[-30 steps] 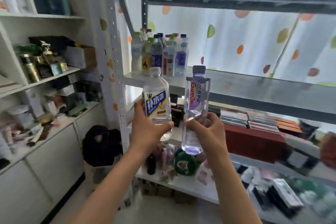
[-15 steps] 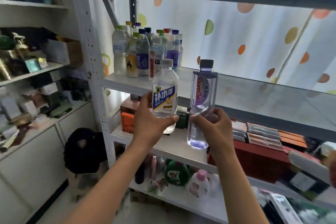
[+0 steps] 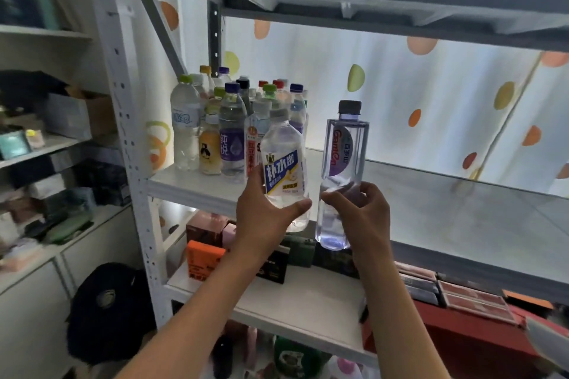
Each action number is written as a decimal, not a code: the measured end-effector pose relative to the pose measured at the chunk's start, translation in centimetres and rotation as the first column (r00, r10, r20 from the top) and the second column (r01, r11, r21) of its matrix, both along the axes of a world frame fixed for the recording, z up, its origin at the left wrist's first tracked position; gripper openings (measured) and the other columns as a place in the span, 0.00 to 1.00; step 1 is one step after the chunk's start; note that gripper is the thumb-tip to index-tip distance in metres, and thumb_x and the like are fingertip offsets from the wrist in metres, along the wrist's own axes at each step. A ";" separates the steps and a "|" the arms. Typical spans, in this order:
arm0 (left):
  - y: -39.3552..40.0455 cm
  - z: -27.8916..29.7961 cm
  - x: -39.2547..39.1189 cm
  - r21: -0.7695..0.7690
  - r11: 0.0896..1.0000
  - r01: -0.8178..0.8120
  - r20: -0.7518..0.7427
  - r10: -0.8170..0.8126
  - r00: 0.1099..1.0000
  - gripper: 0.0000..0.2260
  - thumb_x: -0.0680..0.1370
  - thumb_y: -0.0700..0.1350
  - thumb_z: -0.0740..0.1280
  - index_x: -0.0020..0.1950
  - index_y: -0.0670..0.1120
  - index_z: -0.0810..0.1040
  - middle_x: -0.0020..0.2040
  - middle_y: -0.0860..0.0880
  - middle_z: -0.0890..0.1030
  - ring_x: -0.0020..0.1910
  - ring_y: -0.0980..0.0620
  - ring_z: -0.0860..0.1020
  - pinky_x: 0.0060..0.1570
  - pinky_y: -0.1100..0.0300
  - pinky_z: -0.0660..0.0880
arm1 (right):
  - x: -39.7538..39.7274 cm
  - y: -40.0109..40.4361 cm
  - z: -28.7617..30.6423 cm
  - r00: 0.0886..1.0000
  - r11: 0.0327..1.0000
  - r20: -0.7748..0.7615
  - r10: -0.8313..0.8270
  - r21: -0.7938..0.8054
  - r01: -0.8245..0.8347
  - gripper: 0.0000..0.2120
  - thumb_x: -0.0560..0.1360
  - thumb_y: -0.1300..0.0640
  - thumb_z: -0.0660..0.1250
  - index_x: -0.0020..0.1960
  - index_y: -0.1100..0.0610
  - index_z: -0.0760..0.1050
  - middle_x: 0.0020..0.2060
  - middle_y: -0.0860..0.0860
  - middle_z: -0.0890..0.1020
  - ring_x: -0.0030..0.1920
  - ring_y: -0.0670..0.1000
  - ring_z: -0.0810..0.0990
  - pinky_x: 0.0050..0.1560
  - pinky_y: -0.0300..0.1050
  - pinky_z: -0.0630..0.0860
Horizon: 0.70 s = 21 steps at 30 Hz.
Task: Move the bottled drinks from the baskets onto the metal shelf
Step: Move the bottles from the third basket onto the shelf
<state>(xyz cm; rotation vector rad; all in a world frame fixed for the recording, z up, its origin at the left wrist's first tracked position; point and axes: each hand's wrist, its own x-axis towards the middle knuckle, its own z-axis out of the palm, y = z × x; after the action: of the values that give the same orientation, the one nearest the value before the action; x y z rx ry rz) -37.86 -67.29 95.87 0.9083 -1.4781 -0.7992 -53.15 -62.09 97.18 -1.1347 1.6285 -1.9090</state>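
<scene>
Now you are holding two upright bottles: your left hand (image 3: 264, 212) is gripping the squat bottle (image 3: 284, 169), your right hand (image 3: 358, 212) the tall bottle (image 3: 340, 169). Bare shelf (image 3: 431, 212) is lying just beyond both hands, nearer the right.

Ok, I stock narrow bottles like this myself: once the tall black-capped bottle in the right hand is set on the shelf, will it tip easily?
Probably. The black-capped bottle is tall and slim, so a nudge could topple it. It looks full of clear liquid, which likely makes it fairly heavy and steadier. Its smooth plastic may slip where the right hand grips low.
</scene>
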 end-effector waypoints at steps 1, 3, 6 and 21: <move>-0.7 0.0 -0.8 -0.005 1.000 -0.011 0.009 0.011 1.000 0.38 0.62 0.53 0.82 0.68 0.54 0.69 0.60 0.58 0.79 0.58 0.56 0.78 0.60 0.53 0.76 | -0.7 -0.9 0.1 1.000 1.000 -0.009 0.000 -0.001 0.000 0.16 0.66 0.56 0.80 0.50 0.55 0.78 0.34 0.44 0.83 0.35 0.40 0.82 0.41 0.41 0.77; -1.9 0.0 -2.6 -0.019 0.999 -0.044 0.027 0.045 0.999 0.39 0.63 0.54 0.81 0.69 0.54 0.68 0.61 0.56 0.79 0.59 0.54 0.77 0.62 0.51 0.75 | -2.1 -2.5 0.2 1.000 1.000 -0.014 -0.003 -0.008 0.003 0.16 0.65 0.54 0.80 0.49 0.53 0.78 0.35 0.45 0.83 0.37 0.42 0.82 0.41 0.40 0.76; -3.9 -0.1 -5.4 -0.038 0.991 -0.131 0.058 0.133 0.989 0.37 0.64 0.54 0.81 0.69 0.52 0.68 0.62 0.55 0.78 0.60 0.53 0.77 0.63 0.51 0.75 | -4.7 -5.2 0.4 0.999 1.000 -0.038 0.007 0.000 -0.007 0.16 0.66 0.51 0.80 0.47 0.48 0.76 0.39 0.46 0.83 0.42 0.47 0.82 0.41 0.39 0.76; -11.1 -1.6 -11.3 -0.126 0.871 -0.474 0.135 0.488 0.862 0.43 0.67 0.44 0.80 0.75 0.45 0.58 0.70 0.48 0.71 0.66 0.52 0.72 0.65 0.62 0.68 | -10.8 -15.4 1.9 0.982 0.982 -0.025 0.188 0.023 -0.188 0.14 0.64 0.58 0.80 0.39 0.55 0.74 0.34 0.52 0.77 0.36 0.52 0.76 0.42 0.49 0.76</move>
<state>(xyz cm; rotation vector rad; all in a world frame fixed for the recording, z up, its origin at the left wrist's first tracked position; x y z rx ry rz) -49.14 -78.34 94.25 1.2348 -1.3269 -0.2901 -63.93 -77.44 99.04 -1.2628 1.4926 -1.7614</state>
